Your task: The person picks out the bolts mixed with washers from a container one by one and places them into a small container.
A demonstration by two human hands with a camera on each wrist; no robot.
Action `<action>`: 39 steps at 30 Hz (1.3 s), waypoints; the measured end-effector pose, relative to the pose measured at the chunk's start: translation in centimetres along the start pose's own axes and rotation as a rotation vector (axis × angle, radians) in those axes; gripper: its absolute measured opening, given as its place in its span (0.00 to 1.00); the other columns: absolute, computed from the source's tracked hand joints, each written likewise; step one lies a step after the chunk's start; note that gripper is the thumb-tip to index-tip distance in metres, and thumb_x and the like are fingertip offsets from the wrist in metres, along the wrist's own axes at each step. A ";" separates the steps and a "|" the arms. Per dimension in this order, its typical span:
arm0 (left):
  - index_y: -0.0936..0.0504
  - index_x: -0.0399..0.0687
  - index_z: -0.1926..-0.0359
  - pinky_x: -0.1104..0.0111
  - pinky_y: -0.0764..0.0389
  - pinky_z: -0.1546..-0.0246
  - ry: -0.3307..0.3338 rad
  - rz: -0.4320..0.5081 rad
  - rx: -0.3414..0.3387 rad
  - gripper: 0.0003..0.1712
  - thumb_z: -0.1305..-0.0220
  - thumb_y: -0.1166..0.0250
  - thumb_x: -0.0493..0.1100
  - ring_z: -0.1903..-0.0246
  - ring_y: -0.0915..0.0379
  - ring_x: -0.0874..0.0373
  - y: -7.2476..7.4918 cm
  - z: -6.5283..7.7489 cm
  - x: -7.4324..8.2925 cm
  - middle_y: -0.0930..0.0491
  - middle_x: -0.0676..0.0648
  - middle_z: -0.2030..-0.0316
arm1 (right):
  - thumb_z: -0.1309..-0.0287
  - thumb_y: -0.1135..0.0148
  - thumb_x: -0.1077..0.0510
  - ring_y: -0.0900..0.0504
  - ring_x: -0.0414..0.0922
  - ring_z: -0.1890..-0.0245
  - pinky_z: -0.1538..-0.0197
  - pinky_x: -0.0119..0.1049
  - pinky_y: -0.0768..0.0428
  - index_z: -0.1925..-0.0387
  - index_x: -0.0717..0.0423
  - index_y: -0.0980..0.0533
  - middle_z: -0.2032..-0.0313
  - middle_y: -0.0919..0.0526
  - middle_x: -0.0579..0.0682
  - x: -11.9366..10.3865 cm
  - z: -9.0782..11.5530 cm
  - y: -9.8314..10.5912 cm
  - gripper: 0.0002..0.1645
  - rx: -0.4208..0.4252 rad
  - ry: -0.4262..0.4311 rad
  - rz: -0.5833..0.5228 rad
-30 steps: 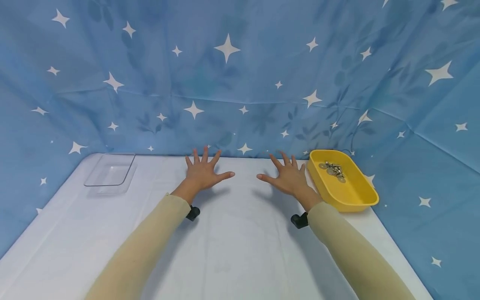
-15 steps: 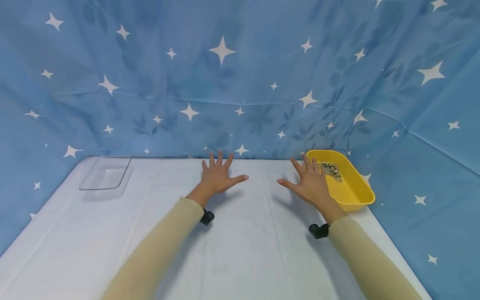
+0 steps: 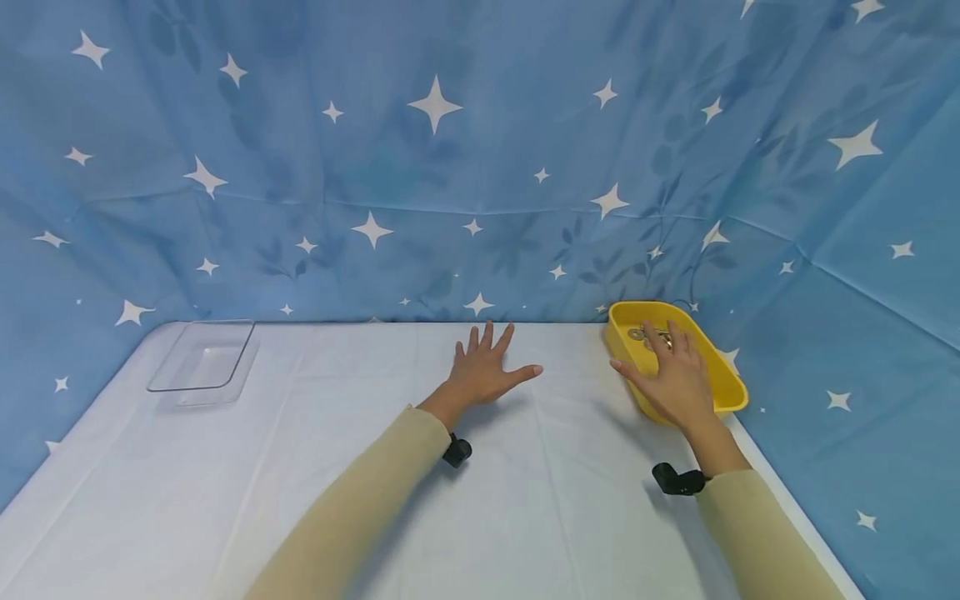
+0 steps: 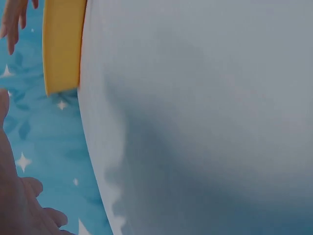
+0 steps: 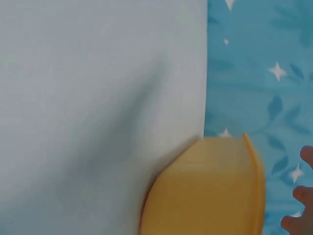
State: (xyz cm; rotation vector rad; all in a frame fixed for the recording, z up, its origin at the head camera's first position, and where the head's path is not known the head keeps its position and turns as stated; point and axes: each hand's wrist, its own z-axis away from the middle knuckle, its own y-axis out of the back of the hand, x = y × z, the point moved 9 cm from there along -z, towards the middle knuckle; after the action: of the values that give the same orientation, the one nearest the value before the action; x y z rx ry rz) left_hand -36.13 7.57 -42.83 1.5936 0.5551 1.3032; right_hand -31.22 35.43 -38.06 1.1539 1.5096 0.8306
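Note:
In the head view my right hand (image 3: 678, 383) hovers over the yellow tray (image 3: 731, 396), fingers spread and nothing held. Beneath its fingertips lie small metal pieces (image 3: 637, 334), some of them round like washers, partly hidden by the hand. My left hand (image 3: 482, 373) is held above the white table left of the tray, its fingers straight and spread, holding nothing. The right wrist view shows the tray's outer wall (image 5: 210, 196) with a few fingertips (image 5: 305, 196) at the right edge. Part of my left hand (image 4: 19, 205) appears at the lower left of the left wrist view.
A clear plastic container (image 3: 202, 362) stands at the far left of the white table (image 3: 337, 533). A blue curtain (image 3: 480, 150) with white stars hangs along the back and right edges. Black wrist cameras (image 3: 678, 481) sit on both wrists.
Both hands have moved to the right across the table. The right hand has gone from beside the yellow tray to over it; the fingers of both remain spread.

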 end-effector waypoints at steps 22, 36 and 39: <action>0.65 0.63 0.18 0.49 0.52 0.19 -0.062 0.185 -0.064 0.56 0.35 0.53 0.80 0.19 0.62 0.44 -6.8 -2.2 9.4 0.61 0.45 0.18 | 0.36 0.40 0.35 0.59 0.65 0.20 0.21 0.68 0.61 0.27 0.58 0.35 0.22 0.47 0.65 9.7 4.8 2.6 0.46 0.590 -0.178 -0.313; 0.65 0.55 0.18 0.53 0.47 0.20 -0.081 0.480 -0.048 0.60 0.35 0.47 0.77 0.19 0.59 0.48 -9.0 -3.4 15.6 0.59 0.48 0.18 | 0.30 0.41 0.46 0.52 0.54 0.19 0.18 0.55 0.55 0.21 0.44 0.46 0.19 0.53 0.50 13.0 4.9 0.6 0.42 0.455 -0.416 -0.537; 0.65 0.54 0.18 0.53 0.46 0.20 -0.080 0.478 -0.021 0.59 0.34 0.46 0.75 0.19 0.58 0.48 -9.4 -3.7 16.0 0.58 0.47 0.18 | 0.30 0.41 0.48 0.50 0.52 0.19 0.17 0.53 0.54 0.21 0.43 0.45 0.19 0.51 0.48 13.4 5.0 0.1 0.41 0.451 -0.441 -0.560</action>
State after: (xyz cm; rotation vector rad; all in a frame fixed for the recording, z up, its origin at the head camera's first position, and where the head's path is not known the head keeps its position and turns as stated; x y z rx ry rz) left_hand -32.28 26.07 -43.53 1.8195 0.1073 1.5743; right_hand -26.62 47.96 -43.28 1.0527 1.5579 -0.1474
